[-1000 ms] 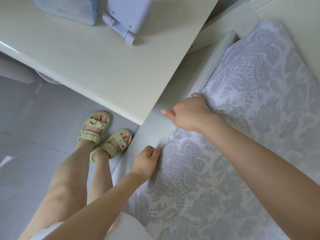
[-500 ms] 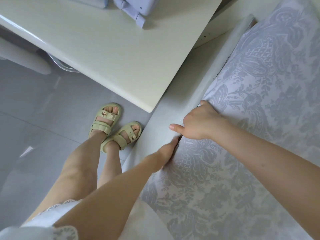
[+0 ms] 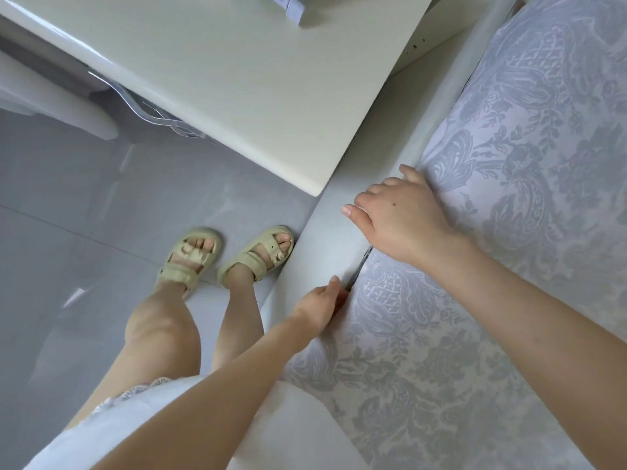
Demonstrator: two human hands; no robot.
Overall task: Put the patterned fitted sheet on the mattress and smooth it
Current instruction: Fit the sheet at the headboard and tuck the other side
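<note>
The patterned fitted sheet (image 3: 492, 266), pale lilac with grey floral motifs, covers the top of the mattress on the right. Its left edge runs along the grey bed frame rail (image 3: 334, 245). My left hand (image 3: 324, 301) sits at that edge, fingers pushed down into the gap between sheet and rail, so the fingertips are hidden. My right hand (image 3: 398, 217) rests farther up the same edge, curled over the sheet's border with the thumb out over the rail. A dark slit shows between the two hands.
A white desk (image 3: 237, 83) juts close to the bed rail at the upper left. Grey tiled floor (image 3: 84, 232) lies below it, with my feet in pale green sandals (image 3: 190, 259) beside the rail. A lilac object sits on the desk's top edge.
The view has shifted back along the bed. My right hand slid farther up the sheet's edge and my left hand pushed deeper into the gap at the rail.
</note>
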